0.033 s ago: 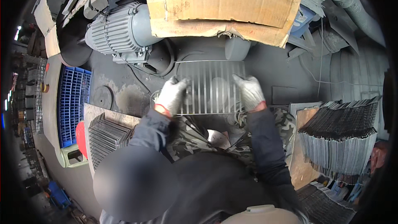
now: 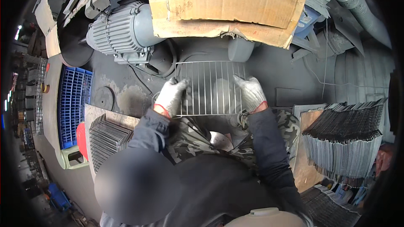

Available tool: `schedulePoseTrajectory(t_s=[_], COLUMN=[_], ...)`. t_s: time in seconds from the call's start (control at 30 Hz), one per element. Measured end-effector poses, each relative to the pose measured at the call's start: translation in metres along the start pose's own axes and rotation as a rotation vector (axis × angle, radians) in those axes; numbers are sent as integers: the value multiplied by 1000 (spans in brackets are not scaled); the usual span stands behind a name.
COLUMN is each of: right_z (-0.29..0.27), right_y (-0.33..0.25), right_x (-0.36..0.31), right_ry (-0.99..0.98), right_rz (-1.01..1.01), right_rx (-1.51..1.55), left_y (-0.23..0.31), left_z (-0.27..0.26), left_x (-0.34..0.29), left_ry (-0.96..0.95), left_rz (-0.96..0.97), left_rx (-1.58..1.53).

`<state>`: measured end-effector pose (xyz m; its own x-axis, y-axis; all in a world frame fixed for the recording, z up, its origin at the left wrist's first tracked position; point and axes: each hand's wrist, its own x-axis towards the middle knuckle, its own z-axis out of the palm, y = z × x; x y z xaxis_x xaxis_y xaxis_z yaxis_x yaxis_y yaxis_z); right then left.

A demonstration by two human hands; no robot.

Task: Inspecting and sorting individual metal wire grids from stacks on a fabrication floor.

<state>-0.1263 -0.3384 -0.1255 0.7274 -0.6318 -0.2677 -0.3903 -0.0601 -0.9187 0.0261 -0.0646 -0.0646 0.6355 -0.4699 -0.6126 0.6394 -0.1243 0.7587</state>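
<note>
A wire rack (image 2: 211, 108), a rectangular metal frame with parallel bars, is held out in front of me above my lap. My left hand (image 2: 171, 96), in a white knit glove with a red cuff edge, is closed on its left side. On the opposite side my right hand (image 2: 251, 93), gloved the same way, grips the rack with the thumb toward the bars. Some fingertips are hidden behind the frame. Beyond the rack's far edge, a grey rounded machine part (image 2: 240, 49) shows below a cardboard sheet (image 2: 227, 0).
A grey electric motor (image 2: 115, 29) stands at the far left. Bent wire racks (image 2: 110, 136) lean on a board at my left, beside a blue plastic crate (image 2: 75, 105). A tall stack of dark racks (image 2: 343, 143) stands at my right. A duct (image 2: 353, 6) runs along the far right.
The rack and both hands have shifted slightly to the left. Both hands keep their hold on it.
</note>
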Motion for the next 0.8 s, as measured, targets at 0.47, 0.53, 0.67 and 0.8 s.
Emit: schedulePoseTrajectory(t_s=[0.47, 0.53, 0.67, 0.8], right_z=[-98, -58, 6, -73], right_y=[-66, -35, -67, -58], right_x=[-31, -10, -12, -21], right_ry=[-232, -240, -377, -220], right_rz=[287, -448, 165, -218], right_rx=[492, -130, 430, 50], left_y=[-23, -9, 22, 28], left_z=[41, 2, -32, 30], left_x=[62, 54, 31, 38], left_ry=[-432, -377, -139, -302], left_rz=[562, 209, -198, -219], left_rx=[458, 352, -202, -60])
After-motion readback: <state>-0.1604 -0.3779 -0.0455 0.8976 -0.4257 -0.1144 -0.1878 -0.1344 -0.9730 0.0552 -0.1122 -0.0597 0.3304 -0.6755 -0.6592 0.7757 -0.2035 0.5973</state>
